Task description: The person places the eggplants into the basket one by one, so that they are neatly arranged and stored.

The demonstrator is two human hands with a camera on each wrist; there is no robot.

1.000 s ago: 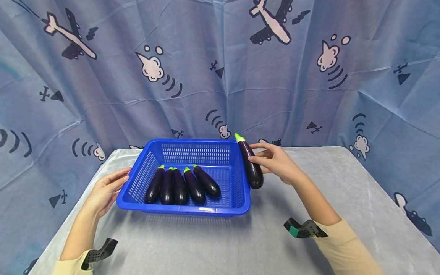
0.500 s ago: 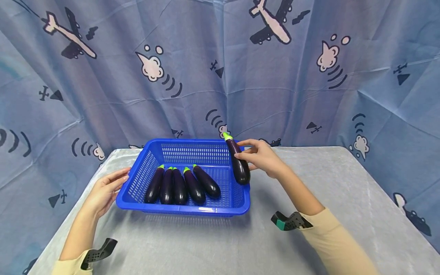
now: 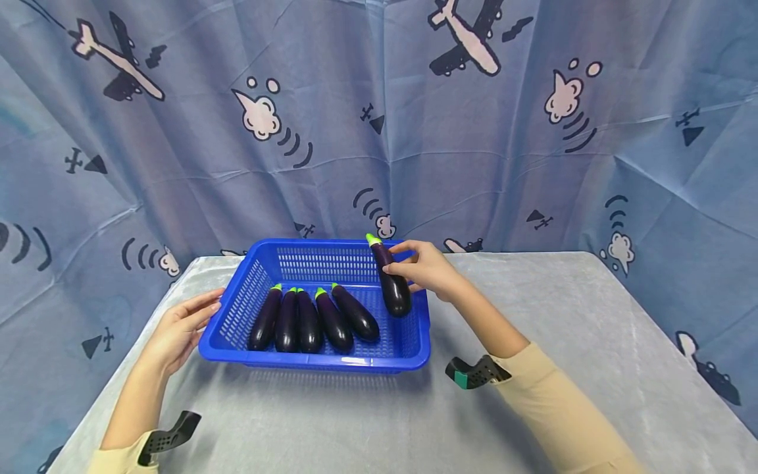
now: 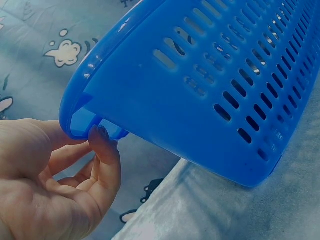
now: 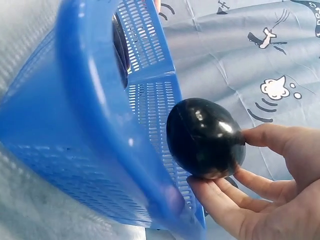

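My right hand (image 3: 428,268) grips a dark purple eggplant (image 3: 393,289) with a green cap, thumb on one side and fingers on the other. The eggplant hangs tilted over the right part of a blue plastic basket (image 3: 314,359), cap toward the back. In the right wrist view its rounded black end (image 5: 205,137) faces the camera, inside the basket's rim. Several more eggplants (image 3: 334,319) lie side by side on the basket floor, left and middle, caps toward the back. At the basket's left side, my left hand (image 4: 65,180) pinches the rim (image 4: 75,100) with curled fingers.
The basket stands on a table with a pale grey cloth (image 3: 533,309), which extends to its right and in front. A blue curtain (image 3: 331,131) printed with planes hangs behind the table. Black camera mounts (image 3: 476,372) sit on both wrists.
My right hand has carried the eggplant leftward, from over the basket's right rim to inside its right part. The left hand and the basket have stayed in place.
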